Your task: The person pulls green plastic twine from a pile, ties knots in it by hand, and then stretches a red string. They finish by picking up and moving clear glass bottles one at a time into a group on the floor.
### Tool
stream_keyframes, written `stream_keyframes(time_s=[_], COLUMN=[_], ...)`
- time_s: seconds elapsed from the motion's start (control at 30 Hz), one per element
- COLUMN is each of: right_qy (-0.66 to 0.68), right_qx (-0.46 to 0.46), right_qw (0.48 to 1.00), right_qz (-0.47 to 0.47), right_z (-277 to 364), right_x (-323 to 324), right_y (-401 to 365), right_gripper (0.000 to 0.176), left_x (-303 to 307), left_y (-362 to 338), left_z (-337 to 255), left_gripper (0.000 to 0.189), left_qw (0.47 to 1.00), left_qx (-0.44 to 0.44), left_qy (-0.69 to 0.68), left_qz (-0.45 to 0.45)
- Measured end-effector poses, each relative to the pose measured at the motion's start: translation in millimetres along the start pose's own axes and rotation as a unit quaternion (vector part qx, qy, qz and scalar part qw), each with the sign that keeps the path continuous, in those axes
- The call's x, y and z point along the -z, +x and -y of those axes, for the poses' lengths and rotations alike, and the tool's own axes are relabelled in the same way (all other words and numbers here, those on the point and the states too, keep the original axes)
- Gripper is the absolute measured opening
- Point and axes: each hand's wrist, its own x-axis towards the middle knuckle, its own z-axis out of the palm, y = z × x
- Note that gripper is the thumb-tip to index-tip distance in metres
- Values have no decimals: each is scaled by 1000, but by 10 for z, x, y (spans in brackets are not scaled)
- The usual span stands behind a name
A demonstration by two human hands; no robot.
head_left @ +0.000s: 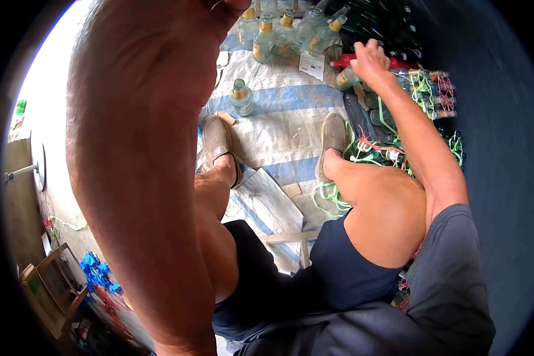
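Note:
My left forearm rises close to the camera, and only a bit of my left hand [230,5] shows at the top edge. Its fingers are mostly cut off, so what it holds, if anything, is hidden. My right hand [371,60] reaches out at the upper right, its fingers apart and bent downward. Just below it lies a clear glass bottle [346,78] with a yellow label, tilted on its side. A red bottle [341,62] lies by its fingertips. Another clear bottle [242,98] with a yellow neck label stands upright near my left shoe.
Several clear bottles [266,38] stand at the back, beside dark green bottles [374,21]. Bottles bundled in netting [424,89] lie to the right. Green string [329,199] trails by my right foot. A blue-striped sheet [279,127] covers the floor; blue material [96,271] lies at left.

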Motion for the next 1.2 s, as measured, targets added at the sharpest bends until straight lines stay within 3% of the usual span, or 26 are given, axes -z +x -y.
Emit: stream_keyframes(time_s=[0.1, 0.2, 0.4, 0.63, 1.2], right_qy=[29, 58, 88, 78, 190], right_qx=[-82, -67, 40, 44, 258], right_qw=[994, 989, 993, 993, 946], right_qz=[65, 120, 63, 73, 44], right_z=[-178, -330, -399, 6, 1291], right_x=[-64, -234, -375, 37, 377], right_y=[7, 74, -38, -163, -387], right_gripper=[40, 42, 29, 34, 42], left_x=[-6, -15, -154, -32, 297], left_y=[-43, -112, -66, 154, -64], left_z=[16, 38, 92, 77, 136], left_gripper=[10, 11, 11, 12, 13], left_qw=[1000, 1000, 1000, 999, 998], left_qx=[5, 8, -1, -10, 13], left_qy=[7, 16, 23, 24, 35], left_qz=[-4, -4, -7, -26, -47])
